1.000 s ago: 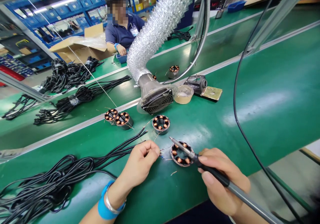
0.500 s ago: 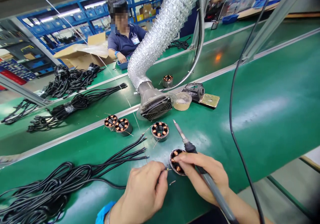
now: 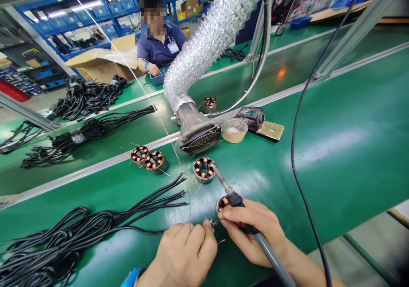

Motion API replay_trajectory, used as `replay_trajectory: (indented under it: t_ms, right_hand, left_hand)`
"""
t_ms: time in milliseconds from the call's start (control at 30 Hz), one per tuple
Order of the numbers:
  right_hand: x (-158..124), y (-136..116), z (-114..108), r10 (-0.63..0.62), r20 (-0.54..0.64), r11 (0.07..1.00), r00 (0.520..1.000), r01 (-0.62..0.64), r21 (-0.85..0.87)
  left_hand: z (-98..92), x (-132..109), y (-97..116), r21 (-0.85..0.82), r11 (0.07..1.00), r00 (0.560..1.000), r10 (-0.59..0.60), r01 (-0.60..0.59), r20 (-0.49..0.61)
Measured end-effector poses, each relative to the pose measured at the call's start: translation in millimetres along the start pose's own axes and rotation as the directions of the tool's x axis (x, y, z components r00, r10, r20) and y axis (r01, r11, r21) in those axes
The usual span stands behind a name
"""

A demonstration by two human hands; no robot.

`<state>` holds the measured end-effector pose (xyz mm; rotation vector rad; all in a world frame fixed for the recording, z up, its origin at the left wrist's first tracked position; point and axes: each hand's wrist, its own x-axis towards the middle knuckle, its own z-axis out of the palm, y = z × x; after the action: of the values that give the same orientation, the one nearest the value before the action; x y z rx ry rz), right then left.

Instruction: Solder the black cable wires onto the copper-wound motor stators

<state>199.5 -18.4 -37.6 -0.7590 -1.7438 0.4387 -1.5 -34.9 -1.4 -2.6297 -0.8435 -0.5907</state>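
Observation:
My left hand (image 3: 188,253) is closed on the end of a black cable (image 3: 143,230), whose thin stripped wires poke out at the fingertips. In my right hand (image 3: 258,231) lies a soldering iron (image 3: 234,198), its tip angled up and to the left. The thumb and forefinger of that hand pinch close to the wire ends, in front of a motor stator (image 3: 221,202) with copper coils, which they partly cover. Just beyond the iron's tip stands another stator (image 3: 204,170). Whether the tip touches it I cannot tell.
Two stators (image 3: 155,162) sit left of the fume extractor hood (image 3: 201,140). A round tub (image 3: 235,130) and a soldering iron stand (image 3: 255,118) are behind. Bundled black cables (image 3: 79,231) cover the left. A hanging black cord (image 3: 295,167) crosses the right. A co-worker (image 3: 161,44) sits opposite.
My right hand has shifted slightly left and down, bringing the iron's tip left beside the middle stator. My left hand has turned, fingers now curled tighter around the cable end.

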Motion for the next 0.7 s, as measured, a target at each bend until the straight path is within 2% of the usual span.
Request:
replay_trajectory:
  t_ms: [133, 200, 233, 267, 300, 367, 433, 467, 500, 567, 700]
  right_hand:
    - [5.0, 0.8, -3.2, -0.028, 0.050, 1.000, 0.998, 0.028, -0.013]
    - [10.9, 0.6, -5.6, -0.032, 0.076, 0.999, 0.997, 0.034, -0.033]
    - [14.7, 0.5, -6.5, -0.031, 0.090, 0.998, 0.995, 0.036, -0.048]
    - [18.9, 0.4, -6.9, -0.033, 0.104, 0.997, 0.994, 0.040, -0.062]
    - [23.4, 0.5, -6.8, -0.035, 0.118, 0.996, 0.992, 0.044, -0.076]
    - [31.7, 1.5, -4.7, -0.042, 0.131, 0.994, 0.990, 0.055, -0.097]
    - [37.8, 3.8, -0.3, -0.053, 0.114, 0.991, 0.992, 0.067, -0.118]
    - [39.6, 5.5, 2.4, -0.059, 0.098, 0.989, 0.993, 0.071, -0.131]
    - [40.6, 7.2, 5.1, -0.064, 0.080, 0.986, 0.995, 0.076, -0.145]
    - [40.8, 10.6, 9.8, -0.072, 0.056, 0.982, 0.996, 0.081, -0.173]
    - [38.1, 12.5, 13.9, -0.091, 0.071, 0.966, 0.993, 0.106, -0.234]
  left_hand:
    - [1.4, -3.2, -0.8, -0.025, 0.999, 0.999, -0.035, 0.034, -0.012]
    - [0.3, -2.5, -2.7, -0.170, 0.973, 0.988, -0.153, 0.154, 0.018]
    - [-0.8, -0.7, -5.0, -0.286, 0.923, 0.966, -0.245, 0.258, 0.083]
    - [-1.8, 1.9, -8.2, -0.405, 0.826, 0.920, -0.345, 0.392, 0.187]
    - [-2.3, 5.2, -12.3, -0.508, 0.679, 0.848, -0.429, 0.530, 0.310]
    - [-1.0, 12.4, -22.3, -0.630, 0.287, 0.673, -0.503, 0.722, 0.542]
    - [3.9, 18.0, -32.2, -0.651, -0.122, 0.532, -0.476, 0.749, 0.701]
    - [7.1, 19.7, -36.3, -0.628, -0.290, 0.483, -0.438, 0.722, 0.758]
    - [10.3, 20.6, -39.4, -0.588, -0.420, 0.444, -0.395, 0.692, 0.804]
    - [15.2, 20.8, -43.0, -0.510, -0.567, 0.386, -0.333, 0.647, 0.860]
    - [15.8, 20.4, -43.9, -0.456, -0.639, 0.348, -0.297, 0.619, 0.889]
